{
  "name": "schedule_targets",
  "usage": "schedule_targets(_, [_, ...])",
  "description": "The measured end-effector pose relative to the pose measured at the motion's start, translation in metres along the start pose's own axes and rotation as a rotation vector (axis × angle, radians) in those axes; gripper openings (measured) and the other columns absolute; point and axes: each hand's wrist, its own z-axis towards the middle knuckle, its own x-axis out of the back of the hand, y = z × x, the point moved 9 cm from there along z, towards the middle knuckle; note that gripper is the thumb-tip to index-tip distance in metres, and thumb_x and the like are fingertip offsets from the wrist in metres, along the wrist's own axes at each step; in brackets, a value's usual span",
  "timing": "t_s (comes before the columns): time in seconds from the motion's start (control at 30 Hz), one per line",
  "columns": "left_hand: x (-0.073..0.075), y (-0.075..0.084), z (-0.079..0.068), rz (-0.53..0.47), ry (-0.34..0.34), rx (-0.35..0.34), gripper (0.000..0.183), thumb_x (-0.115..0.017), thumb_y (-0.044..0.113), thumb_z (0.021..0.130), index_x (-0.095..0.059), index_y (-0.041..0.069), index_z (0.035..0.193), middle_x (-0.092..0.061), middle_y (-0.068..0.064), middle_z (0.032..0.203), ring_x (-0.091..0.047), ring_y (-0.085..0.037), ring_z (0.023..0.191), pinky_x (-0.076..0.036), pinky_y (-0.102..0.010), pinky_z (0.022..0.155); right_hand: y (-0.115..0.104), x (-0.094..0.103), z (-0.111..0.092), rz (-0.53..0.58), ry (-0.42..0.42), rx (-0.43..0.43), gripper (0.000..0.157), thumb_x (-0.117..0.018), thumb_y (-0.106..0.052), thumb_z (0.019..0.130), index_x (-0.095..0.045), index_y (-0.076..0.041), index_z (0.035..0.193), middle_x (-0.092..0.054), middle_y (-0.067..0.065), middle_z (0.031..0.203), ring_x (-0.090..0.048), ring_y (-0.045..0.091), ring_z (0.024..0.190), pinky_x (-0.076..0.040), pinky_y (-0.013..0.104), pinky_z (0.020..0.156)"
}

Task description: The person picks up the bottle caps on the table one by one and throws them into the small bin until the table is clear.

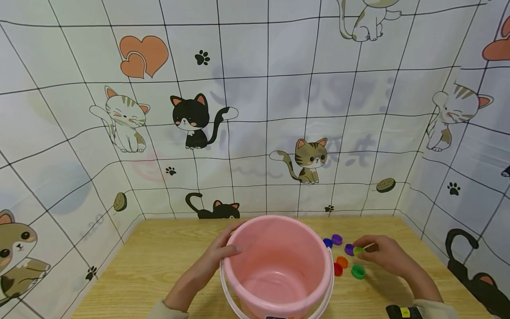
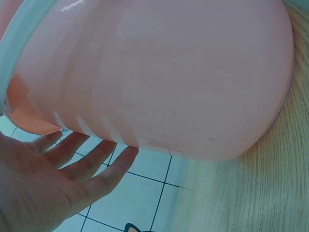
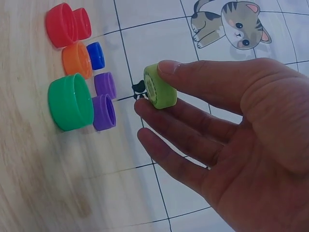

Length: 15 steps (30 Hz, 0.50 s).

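Note:
A pink bucket stands upright on the table, its inside bare. My left hand holds its left rim, thumb over the edge; in the left wrist view the fingers lie along the bucket's outer wall. To the right of the bucket, my right hand pinches a yellow-green bottle cap between thumb and fingers, raised above the table. Nearest to that hand are a purple cap and a larger green cap.
Between bucket and right hand lie an orange cap, red caps, a blue cap and another purple cap. The bucket's white handle hangs down toward the front. A cat-printed wall covering surrounds the wooden table.

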Motion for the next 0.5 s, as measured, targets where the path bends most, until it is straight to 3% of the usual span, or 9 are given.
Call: schedule_targets(0.5, [0.001,0.000,0.000,0.007,0.010,-0.005,0.062,-0.056,0.021,0.097,-0.040,0.027,0.156,-0.049,-0.018,0.152,-0.066,-0.031,0.117,-0.057,-0.037,0.095,-0.018,0.004,-0.004,-0.024,0.007,0.032,0.036,-0.076,-0.026,0.093,-0.071,-0.004,0.121,-0.073,0.016,0.120,-0.071,0.024,0.098,-0.058,0.029,0.076])
